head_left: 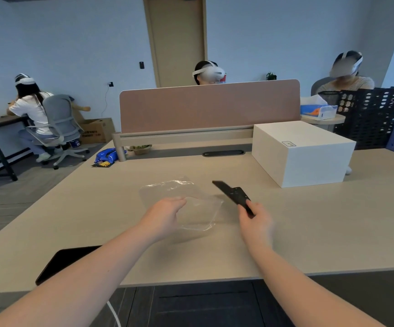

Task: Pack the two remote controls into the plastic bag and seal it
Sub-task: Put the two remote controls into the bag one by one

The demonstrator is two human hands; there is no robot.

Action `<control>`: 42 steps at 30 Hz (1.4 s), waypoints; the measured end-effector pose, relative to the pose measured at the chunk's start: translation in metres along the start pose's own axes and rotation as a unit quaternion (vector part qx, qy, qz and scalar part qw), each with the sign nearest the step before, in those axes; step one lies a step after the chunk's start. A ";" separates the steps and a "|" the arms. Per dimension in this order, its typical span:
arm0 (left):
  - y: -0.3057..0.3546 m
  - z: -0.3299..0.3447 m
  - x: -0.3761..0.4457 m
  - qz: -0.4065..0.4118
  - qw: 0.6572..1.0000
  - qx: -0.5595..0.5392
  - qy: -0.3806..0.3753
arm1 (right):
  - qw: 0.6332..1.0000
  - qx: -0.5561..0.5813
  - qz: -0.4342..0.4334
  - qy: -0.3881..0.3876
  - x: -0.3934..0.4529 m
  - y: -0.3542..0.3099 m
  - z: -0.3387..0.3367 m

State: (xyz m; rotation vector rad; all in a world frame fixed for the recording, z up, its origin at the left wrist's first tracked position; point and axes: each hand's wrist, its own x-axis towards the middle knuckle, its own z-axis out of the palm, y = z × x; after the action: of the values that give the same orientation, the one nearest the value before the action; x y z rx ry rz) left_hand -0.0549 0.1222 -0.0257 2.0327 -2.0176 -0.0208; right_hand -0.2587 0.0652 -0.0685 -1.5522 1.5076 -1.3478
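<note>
A clear plastic bag point(181, 197) lies crumpled on the beige table point(309, 227), near its middle. My left hand point(161, 217) grips the bag's near edge and lifts it slightly. My right hand point(256, 220) holds the black remote controls point(232, 194) by their near end, just right of the bag. They point away and to the left, raised off the table. The dark shape looks like two remotes held together, though blur makes this uncertain.
A white box point(302, 152) stands at the back right. A black tablet-like slab point(66, 260) lies by the near left edge. A pink divider point(210, 105) closes the table's far side, with a blue snack packet point(106, 156) at its left end. Other people sit beyond.
</note>
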 end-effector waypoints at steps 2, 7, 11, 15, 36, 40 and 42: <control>-0.001 0.001 0.001 -0.006 1.000 -0.001 -0.013 | 0.997 0.070 -0.016 0.004 -0.002 -0.014 -0.013; 0.004 0.001 0.007 -0.047 0.999 0.003 -0.023 | 0.984 0.162 -0.060 -0.034 -0.016 -0.050 -0.030; 0.010 -0.002 0.014 -0.084 0.996 -0.007 -0.024 | 0.976 0.156 -0.098 -0.116 -0.024 -0.063 -0.027; 0.006 -0.010 0.017 -0.123 0.992 -0.009 0.010 | 0.979 0.076 -0.154 -0.105 -0.028 -0.059 -0.026; 0.023 0.004 0.016 0.053 0.995 -0.082 0.005 | 0.960 -0.130 -0.114 -0.222 -0.009 -0.031 0.048; 0.020 0.009 0.016 0.050 0.995 -0.085 -0.005 | 0.929 -0.225 -0.132 -0.263 -0.006 -0.021 0.063; 0.018 0.011 0.017 0.047 0.995 -0.082 -0.004 | 0.916 -0.246 -0.134 -0.286 -0.003 -0.016 0.075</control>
State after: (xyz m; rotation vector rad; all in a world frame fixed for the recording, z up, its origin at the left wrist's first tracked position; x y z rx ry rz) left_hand -0.0743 0.1033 -0.0290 1.8383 -2.0412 -0.1701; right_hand -0.1832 0.0538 -0.0788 -2.2862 1.3310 -0.5454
